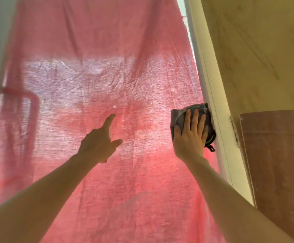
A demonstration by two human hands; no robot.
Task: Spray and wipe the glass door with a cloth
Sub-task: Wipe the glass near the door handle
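The glass door (93,50) fills most of the view, with a pink curtain hanging behind it. My right hand (190,135) lies flat with straight fingers on a grey cloth (177,114), pressing it against the glass right beside the door's right frame. My left hand (99,142) is raised near the middle of the pane, index finger stretched toward the glass, thumb out, the other fingers curled and holding nothing. Whether the fingertip touches the glass I cannot tell. No spray bottle is in view.
A pale door frame (211,95) runs down the right side of the glass. Right of it is a yellowish wall (258,50) and a brown wooden panel (276,155). A door handle (28,102) shows at the left edge.
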